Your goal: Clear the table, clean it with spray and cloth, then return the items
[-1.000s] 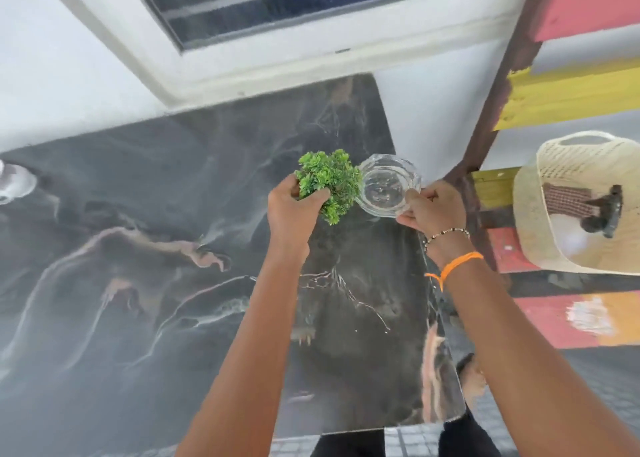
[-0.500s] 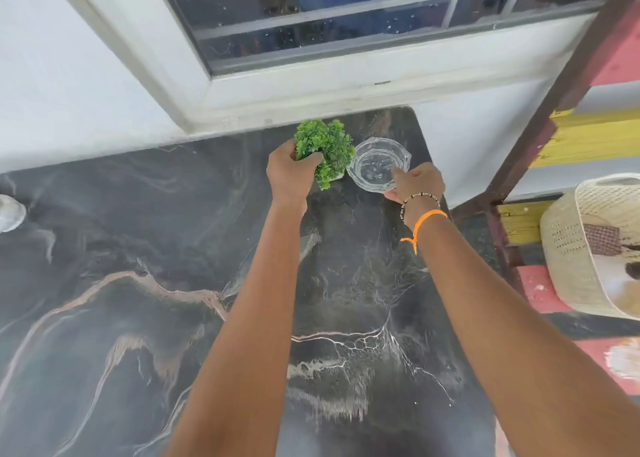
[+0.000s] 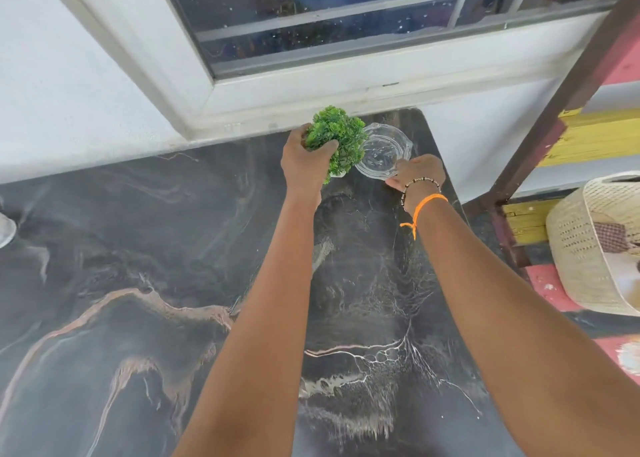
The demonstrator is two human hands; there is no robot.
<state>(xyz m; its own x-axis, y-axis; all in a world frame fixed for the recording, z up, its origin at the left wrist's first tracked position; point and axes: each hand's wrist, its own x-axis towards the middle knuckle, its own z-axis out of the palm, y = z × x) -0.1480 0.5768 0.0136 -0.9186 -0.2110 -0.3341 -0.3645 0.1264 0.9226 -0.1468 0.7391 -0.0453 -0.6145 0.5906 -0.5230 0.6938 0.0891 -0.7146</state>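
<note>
A small green artificial plant [image 3: 341,141] in a white pot sits at the far right of the dark marble table [image 3: 145,283], close to the wall. My left hand [image 3: 304,160] grips it from the left side. Right beside it lies a clear glass dish [image 3: 382,150], touching the plant's leaves. My right hand [image 3: 417,172] holds the dish by its near rim, thumb and fingers curled at its edge. Both objects look set down on or just above the tabletop; I cannot tell which.
A window frame [image 3: 277,89] and white wall run along the table's far edge. A woven basket [image 3: 588,245] with a checked cloth stands on coloured steps [image 3: 588,138] to the right. A pale object [image 3: 5,230] shows at the left edge.
Both hands have carried the plant and the glass dish away from me to the table's far right corner near the wall. The view has tilted up toward the window.
</note>
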